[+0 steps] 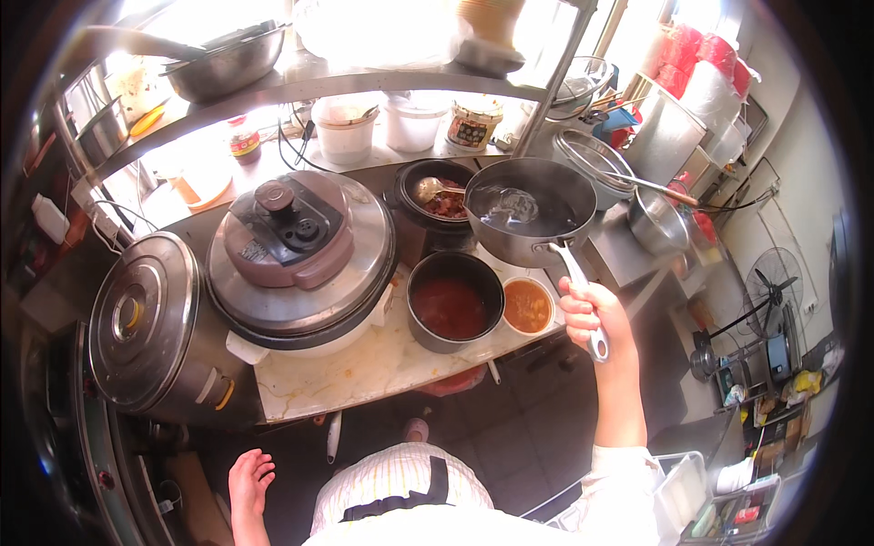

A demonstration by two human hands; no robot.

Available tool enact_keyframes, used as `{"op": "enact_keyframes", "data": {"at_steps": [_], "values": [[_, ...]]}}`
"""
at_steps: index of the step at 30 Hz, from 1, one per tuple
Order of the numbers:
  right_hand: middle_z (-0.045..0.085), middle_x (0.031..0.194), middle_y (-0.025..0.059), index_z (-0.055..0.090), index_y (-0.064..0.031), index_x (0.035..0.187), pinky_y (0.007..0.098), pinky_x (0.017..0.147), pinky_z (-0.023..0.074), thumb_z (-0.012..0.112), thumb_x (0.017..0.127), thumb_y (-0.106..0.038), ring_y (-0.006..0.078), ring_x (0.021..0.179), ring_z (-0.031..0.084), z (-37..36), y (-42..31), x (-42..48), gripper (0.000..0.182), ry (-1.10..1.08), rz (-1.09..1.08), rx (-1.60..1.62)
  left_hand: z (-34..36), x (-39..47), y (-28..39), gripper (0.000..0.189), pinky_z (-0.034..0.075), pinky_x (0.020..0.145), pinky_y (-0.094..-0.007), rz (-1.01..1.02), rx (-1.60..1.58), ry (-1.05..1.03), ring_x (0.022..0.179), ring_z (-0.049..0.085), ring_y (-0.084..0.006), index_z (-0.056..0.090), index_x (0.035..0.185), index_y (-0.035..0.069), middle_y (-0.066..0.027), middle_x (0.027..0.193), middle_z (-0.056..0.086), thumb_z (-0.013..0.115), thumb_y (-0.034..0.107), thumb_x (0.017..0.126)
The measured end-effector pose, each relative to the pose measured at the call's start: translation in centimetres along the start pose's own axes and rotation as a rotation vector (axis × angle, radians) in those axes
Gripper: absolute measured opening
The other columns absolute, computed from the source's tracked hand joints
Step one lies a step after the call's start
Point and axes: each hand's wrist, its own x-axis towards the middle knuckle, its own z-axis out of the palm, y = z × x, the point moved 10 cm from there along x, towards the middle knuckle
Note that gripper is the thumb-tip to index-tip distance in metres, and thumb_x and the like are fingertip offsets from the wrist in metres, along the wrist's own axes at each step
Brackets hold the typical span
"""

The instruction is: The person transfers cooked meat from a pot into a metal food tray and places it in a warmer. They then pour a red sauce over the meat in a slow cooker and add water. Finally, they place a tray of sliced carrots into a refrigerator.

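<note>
My right hand [588, 312] grips the pale handle of a metal saucepan [546, 247], which holds dark, rippling liquid. Below the saucepan sits a round container of orange-brown sauce [528, 307]. Just left of that stands a deep dark-walled pot of red liquid [453, 300]. Behind them a black pot [403, 194] contains chunky reddish food and a metal ladle [430, 188]. A big electric pressure cooker [287, 293], its lid on, takes up the counter's left part. Low on the left, my left hand [251, 478] hangs in the air with slightly curled fingers, holding nothing.
A lidded steel barrel [147, 321] stands left of the stone-topped counter [328, 389]. White tubs [345, 133] line the windowsill beneath a metal shelf [410, 82]. To the right are a steel bowl [659, 222], a lidded pot [608, 184] and a floor fan [771, 293].
</note>
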Motion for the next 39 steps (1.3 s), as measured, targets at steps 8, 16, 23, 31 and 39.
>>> {"op": "enact_keyframes", "data": {"at_steps": [8, 16, 23, 31, 39], "values": [[0.038, 0.059, -0.0061, 0.046, -0.0066, 0.088, 0.0182, 0.037, 0.0317, 0.046, 0.089, -0.015, 0.0013, 0.040, 0.033, -1.7, -3.0, 6.1, 0.008, 0.021, 0.097, 0.040, 0.3, 1.9, -0.2, 0.018, 0.046, 0.063, -0.0283, -0.022, -0.034, 0.063, 0.074, 0.057, -0.0164, 0.055, 0.097, 0.005, -0.0074, 0.085, 0.060, 0.050, 0.020, 0.087], [0.039, 0.057, -0.0043, 0.050, -0.0027, 0.092, 0.0183, 0.034, 0.0302, 0.045, 0.088, -0.011, 0.0021, 0.037, 0.032, -1.9, -4.3, 8.1, 0.010, 0.153, 0.145, 0.035, -1.1, 3.3, 0.4, 0.019, 0.045, 0.061, -0.0278, -0.012, -0.017, 0.103, 0.071, 0.057, -0.0152, 0.056, 0.095, 0.007, -0.0057, 0.082, 0.060, 0.052, 0.023, 0.086], [0.039, 0.058, -0.0037, 0.048, -0.0026, 0.093, 0.0180, 0.034, 0.0286, 0.045, 0.087, -0.011, 0.0035, 0.038, 0.033, -2.0, -5.2, 8.6, 0.011, 0.163, 0.170, -0.034, -0.2, 3.4, 1.5, 0.017, 0.046, 0.060, -0.0265, -0.007, -0.034, 0.104, 0.071, 0.057, -0.0147, 0.055, 0.095, 0.005, -0.0067, 0.082, 0.060, 0.050, 0.020, 0.088], [0.042, 0.060, -0.0038, 0.046, -0.0043, 0.089, 0.0174, 0.036, 0.0312, 0.050, 0.086, -0.013, 0.0018, 0.040, 0.035, -2.0, -6.0, 8.9, 0.010, 0.118, 0.199, -0.058, -0.1, 3.6, 1.5, 0.017, 0.046, 0.059, -0.0258, -0.008, -0.031, 0.120, 0.070, 0.057, -0.0145, 0.055, 0.095, 0.005, -0.0065, 0.082, 0.060, 0.051, 0.019, 0.088], [0.041, 0.060, -0.0037, 0.046, -0.0039, 0.089, 0.0178, 0.036, 0.0313, 0.050, 0.085, -0.013, 0.0018, 0.040, 0.035, -2.8, -6.7, 8.7, 0.011, 0.159, 0.183, -0.120, 0.1, 3.3, 1.6, 0.016, 0.046, 0.059, -0.0256, 0.001, -0.041, 0.129, 0.070, 0.058, -0.0143, 0.055, 0.095, 0.005, -0.0064, 0.082, 0.061, 0.050, 0.019, 0.088]]}}
